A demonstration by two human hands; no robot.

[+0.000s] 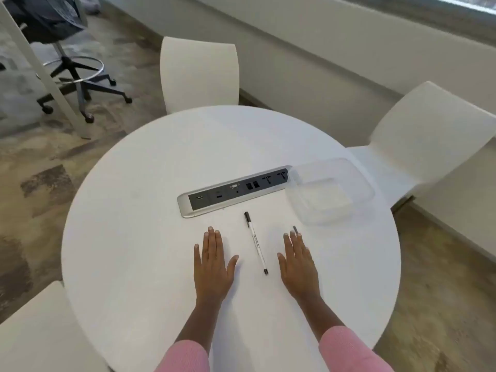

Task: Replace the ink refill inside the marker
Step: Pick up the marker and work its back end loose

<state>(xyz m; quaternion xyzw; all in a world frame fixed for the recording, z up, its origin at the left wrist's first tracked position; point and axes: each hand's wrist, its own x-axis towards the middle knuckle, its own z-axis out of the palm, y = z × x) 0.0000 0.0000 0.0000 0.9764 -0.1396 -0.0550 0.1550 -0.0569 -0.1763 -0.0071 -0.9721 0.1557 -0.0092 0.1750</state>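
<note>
- Status: the task has not begun. The marker [255, 242] lies assembled on the desk [134, 210], cap end toward 12 o'clock, black end plug toward 6 o'clock.
- Left hand [212, 261]: flat on the desk, palm down, fingers [212, 237] extended and loosely together, thumb splayed. It holds nothing.
- Right hand [298, 264]: flat on the desk, palm down, fingers [294, 241] extended and close together. It holds nothing.
- Marker position: between the two hands, touching neither. It lies at 3 o'clock from the left hand and at 9 o'clock from the right hand.
- Refill [295, 229]: a short dark stick, probably the new refill, shows just beyond the right fingertips at 12 o'clock. Most of it appears hidden by the hand.
- Step in hand: pick up the marker. Pinch the barrel near its middle with one hand, and keep the other hand free for the end plug.
- Hold the barrel level while opening it, so that the old refill does not slide out unchecked.
- A clear tub [328, 191] stands at 1 o'clock, beside the power strip [233, 191]. It would serve for loose parts.
</note>
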